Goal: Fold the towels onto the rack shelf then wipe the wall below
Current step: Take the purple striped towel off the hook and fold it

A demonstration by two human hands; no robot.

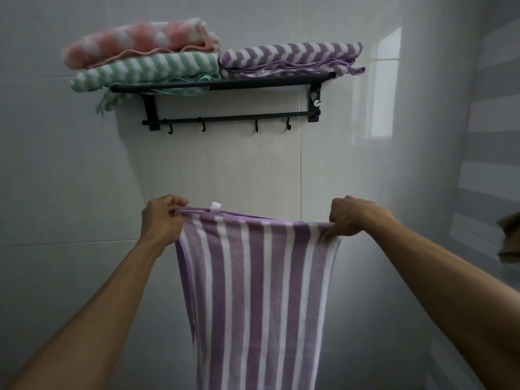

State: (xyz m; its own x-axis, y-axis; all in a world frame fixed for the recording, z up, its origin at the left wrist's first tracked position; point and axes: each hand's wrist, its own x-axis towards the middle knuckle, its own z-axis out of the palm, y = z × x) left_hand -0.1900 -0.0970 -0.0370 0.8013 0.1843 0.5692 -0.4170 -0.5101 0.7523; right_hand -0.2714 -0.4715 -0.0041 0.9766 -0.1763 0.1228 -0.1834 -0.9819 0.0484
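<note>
1. The striped purple towel point(259, 291) is held spread below the black rack point(225, 85), in front of the tiled wall point(239, 170). It hangs free, and its lower end runs out of view.
2. The top edge is kept taut between the two hands; this is judged to be the squaring of the cloth for the fold in hand.
3. Three folded towels are stored on the rack shelf: a pink towel point(135, 43) is stacked on a green towel point(146, 70), and a purple chevron towel point(289, 59) is laid beside them to the right.
4. The space above the purple chevron towel is judged the likely destination.
5. The left hand point(163, 220) is raised below the rack's left end, forearm extended, with its fingers pinched on the towel's left top corner.
6. The right hand point(351, 218) is held level with it below the rack's right end, its fingers pinched on the right corner.
</note>
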